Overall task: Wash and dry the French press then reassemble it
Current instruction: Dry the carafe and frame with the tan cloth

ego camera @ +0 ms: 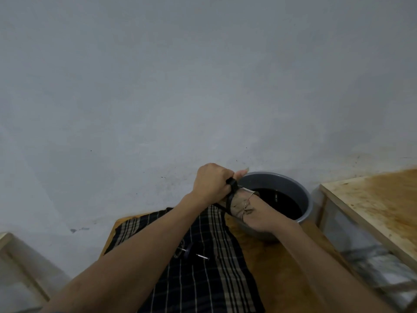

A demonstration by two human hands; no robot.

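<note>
A bare grey wall (203, 75) fills the view from nine through three o'clock, closing off all room behind the work. Below it a narrow wooden table (277, 263) runs toward six o'clock, a second wooden table (372, 199) at three o'clock crowding its right edge with only a slim gap between. A dark plaid cloth (203, 279) covers the left half of the table, draping toward the seven o'clock edge. At one o'clock of the cloth a grey basin (304, 195) of dark water sits against the wall. Over its near rim the left hand (212, 184) clenches the black handle of the French press carafe (239, 202), held tilted, while the right hand (255, 213) is pushed wrist-deep inside it; whether those fingers are curled or straight cannot be told. The plunger (191, 253) lies on the cloth at six o'clock of the hands. A wet grip on glass looks the chief risk: a slip would likely knock the carafe against the basin rim. The right forearm could jog the basin, or the left elbow sweep the plunger off the cloth's edge. Free room lies mainly toward the person.
</note>
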